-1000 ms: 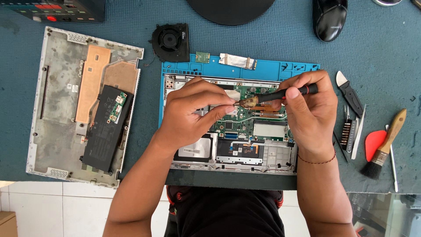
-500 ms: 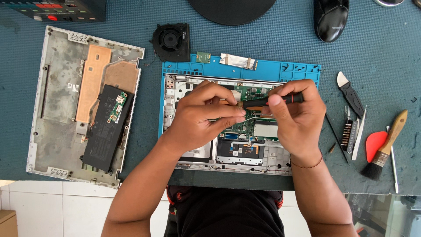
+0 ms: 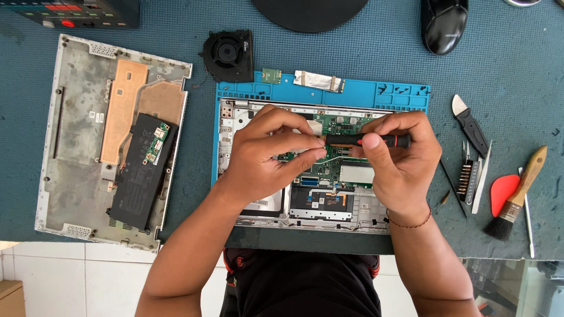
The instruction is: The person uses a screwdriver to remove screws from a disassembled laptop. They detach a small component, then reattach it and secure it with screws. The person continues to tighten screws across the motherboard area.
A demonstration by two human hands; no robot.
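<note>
One screwdriver (image 3: 367, 140), black grip with a red band, lies level over the opened laptop (image 3: 305, 170); long axis runs left–right, tip end toward the left, where it is hidden among fingers. Right hand (image 3: 399, 161) is clenched round the handle. Left hand (image 3: 267, 158) pinches at the tip end, fingertips closed together; what they pinch I cannot tell. Laptop sits on one blue mat (image 3: 320, 94) on the worktop (image 3: 505, 76). Left of it: one detached bottom cover (image 3: 76, 147), one black battery (image 3: 141, 170) lying on it. One fan (image 3: 228, 54) above. Right side: one brush (image 3: 520, 196), one red pick (image 3: 503, 191), one bit holder (image 3: 466, 179). One mouse (image 3: 443, 23) at top.
</note>
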